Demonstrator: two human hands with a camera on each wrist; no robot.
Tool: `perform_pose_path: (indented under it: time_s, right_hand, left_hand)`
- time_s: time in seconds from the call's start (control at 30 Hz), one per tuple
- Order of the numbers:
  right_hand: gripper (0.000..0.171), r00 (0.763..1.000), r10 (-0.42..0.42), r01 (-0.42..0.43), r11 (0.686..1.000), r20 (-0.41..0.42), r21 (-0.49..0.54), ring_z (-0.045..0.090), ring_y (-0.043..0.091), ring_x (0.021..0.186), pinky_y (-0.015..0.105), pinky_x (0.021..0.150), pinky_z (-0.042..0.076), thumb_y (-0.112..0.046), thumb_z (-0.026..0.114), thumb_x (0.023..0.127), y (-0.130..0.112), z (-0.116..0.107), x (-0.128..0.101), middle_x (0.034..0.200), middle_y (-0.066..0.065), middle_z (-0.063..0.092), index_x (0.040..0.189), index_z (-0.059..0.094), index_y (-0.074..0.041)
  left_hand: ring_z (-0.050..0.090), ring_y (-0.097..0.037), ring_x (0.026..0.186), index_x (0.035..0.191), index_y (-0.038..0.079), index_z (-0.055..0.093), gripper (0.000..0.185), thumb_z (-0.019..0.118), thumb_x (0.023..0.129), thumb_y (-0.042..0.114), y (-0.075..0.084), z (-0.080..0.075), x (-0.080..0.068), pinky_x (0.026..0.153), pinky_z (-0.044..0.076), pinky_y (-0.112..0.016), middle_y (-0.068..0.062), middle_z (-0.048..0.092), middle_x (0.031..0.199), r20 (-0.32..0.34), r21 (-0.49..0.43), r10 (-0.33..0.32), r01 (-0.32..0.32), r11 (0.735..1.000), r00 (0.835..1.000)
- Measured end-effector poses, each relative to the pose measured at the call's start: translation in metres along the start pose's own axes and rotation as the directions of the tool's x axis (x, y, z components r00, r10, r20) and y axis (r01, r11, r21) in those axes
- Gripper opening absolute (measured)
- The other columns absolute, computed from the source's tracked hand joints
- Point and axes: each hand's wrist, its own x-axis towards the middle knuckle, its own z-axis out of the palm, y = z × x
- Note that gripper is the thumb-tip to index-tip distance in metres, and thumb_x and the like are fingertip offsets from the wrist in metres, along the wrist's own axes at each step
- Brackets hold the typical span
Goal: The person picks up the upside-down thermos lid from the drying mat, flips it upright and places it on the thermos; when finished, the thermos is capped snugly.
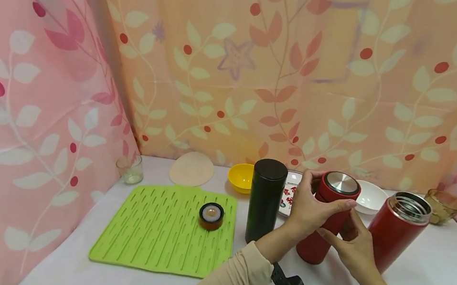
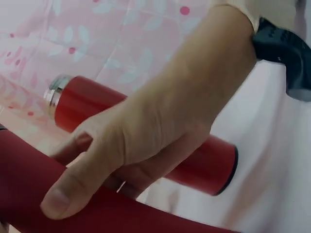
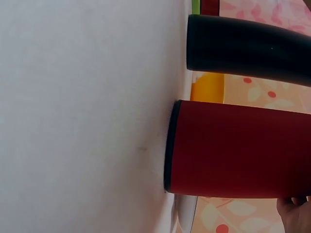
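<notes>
A red thermos [image 1: 332,223] with a steel-topped lid stands upright, its black-rimmed base [image 3: 172,145] at the table surface. My left hand [image 1: 311,208] grips its upper part below the lid, thumb across the front. Lower down, my right hand [image 1: 354,246] holds the same thermos from the right side, its thumb [image 2: 63,196] pressed along the body. Just right of that hand is a second red thermos [image 1: 396,232] with a bare steel mouth and no lid. A dark tumbler [image 1: 265,202] stands on the left of the held thermos.
A green ribbed mat [image 1: 160,230] carries a round dark-rimmed cap [image 1: 211,216]. Along the back are a glass cup [image 1: 131,170], a beige disc [image 1: 191,169], a yellow bowl [image 1: 240,178], a printed white plate [image 1: 289,189], a white bowl [image 1: 370,198] and an amber glass bowl [image 1: 444,205].
</notes>
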Motion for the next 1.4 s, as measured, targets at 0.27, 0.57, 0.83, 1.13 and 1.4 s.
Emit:
perform_pose_path:
  time_s: [0.27,0.57,0.83,1.13,1.4]
  right_hand:
    - [0.08,1.0,-0.008,0.008,1.0,0.005,0.013,0.052,-0.014,0.095,0.001,0.079,0.042,-0.008,0.074,0.076,-0.001,-0.001,0.002,0.11,-0.033,0.049,0.143,0.032,-0.022]
    - [0.08,1.0,0.014,-0.014,1.0,0.004,0.007,0.051,-0.015,0.096,0.001,0.079,0.042,-0.011,0.073,0.077,-0.001,0.0,0.002,0.111,-0.033,0.048,0.143,0.031,-0.025]
    - [0.079,1.0,0.024,-0.024,0.999,-0.01,0.023,0.051,-0.015,0.095,0.001,0.08,0.041,-0.01,0.073,0.077,0.0,0.002,0.0,0.111,-0.032,0.049,0.143,0.032,-0.024]
    - [0.08,1.0,0.025,-0.025,0.999,-0.015,0.031,0.051,-0.015,0.096,0.0,0.08,0.041,-0.009,0.073,0.077,0.0,0.003,-0.001,0.112,-0.032,0.049,0.143,0.032,-0.024]
    - [0.078,0.999,0.006,-0.004,0.999,-0.04,0.045,0.053,-0.012,0.095,0.002,0.08,0.043,-0.004,0.074,0.075,-0.001,0.003,-0.001,0.109,-0.032,0.051,0.141,0.036,-0.021]
  left_hand:
    - [0.058,0.006,0.094,0.119,0.018,0.053,0.057,0.08,0.069,0.012,0.0,-0.009,0.003,0.081,0.049,-0.013,0.008,0.064,0.107,0.051,0.0,0.015,-0.015,1.0,0.999]
    - [0.058,0.005,0.096,0.121,0.015,0.054,0.056,0.079,0.071,0.008,0.003,-0.01,0.0,0.085,0.047,-0.012,0.011,0.063,0.109,0.046,-0.086,-0.022,0.026,0.996,0.999]
    - [0.058,0.004,0.098,0.122,0.015,0.054,0.055,0.076,0.072,0.005,0.004,-0.011,-0.003,0.088,0.046,-0.012,0.009,0.062,0.11,0.054,-0.132,-0.007,0.014,0.991,0.999]
    - [0.055,0.001,0.109,0.129,0.01,0.05,0.055,0.07,0.079,0.004,0.005,-0.017,-0.005,0.097,0.039,-0.013,-0.002,0.06,0.12,0.092,-0.133,0.026,-0.014,0.991,0.995]
    - [0.045,-0.003,0.124,0.134,0.009,0.044,0.049,0.058,0.087,0.007,0.014,-0.024,-0.017,0.105,0.034,-0.018,-0.001,0.05,0.133,0.121,-0.055,0.046,-0.039,0.998,0.992]
